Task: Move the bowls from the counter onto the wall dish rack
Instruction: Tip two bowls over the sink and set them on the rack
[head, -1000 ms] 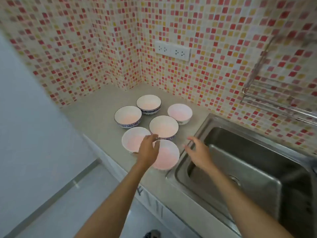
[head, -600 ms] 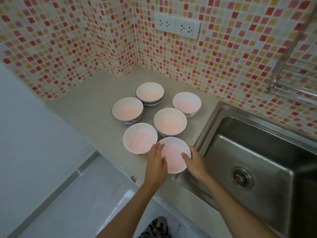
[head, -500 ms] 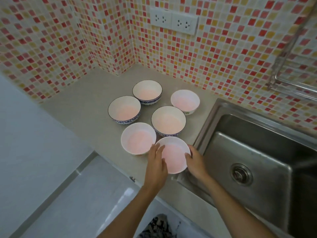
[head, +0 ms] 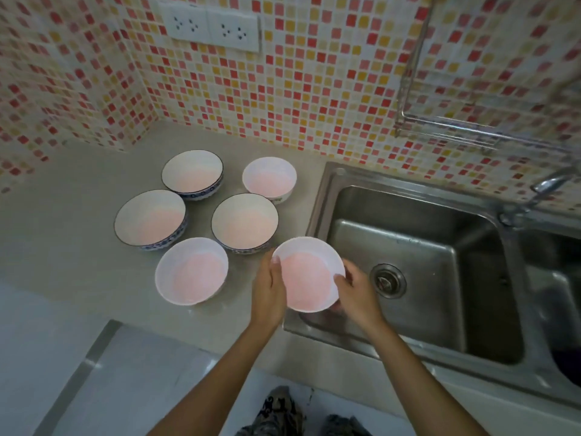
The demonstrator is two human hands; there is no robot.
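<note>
A plain white bowl (head: 306, 273) is held between both hands, lifted and tilted over the sink's left rim. My left hand (head: 268, 292) grips its left side and my right hand (head: 355, 291) its right side. Several bowls stay on the grey counter (head: 63, 247): a plain white one (head: 191, 270) nearest, two blue-rimmed ones (head: 151, 218) (head: 245, 221) in the middle, and behind them another blue-rimmed bowl (head: 192, 173) and a small white bowl (head: 269, 177). The metal wall dish rack (head: 471, 130) hangs at the upper right, above the sink.
A steel sink (head: 418, 262) with a drain (head: 387, 280) lies right of the bowls, and a tap (head: 547, 187) stands at its far right. Two white sockets (head: 215, 26) sit on the mosaic wall. White floor and my shoes show below the counter edge.
Both hands closed on the nearest white bowl and lifted it off the counter, moving it right toward the sink. The other bowls stayed in place.
</note>
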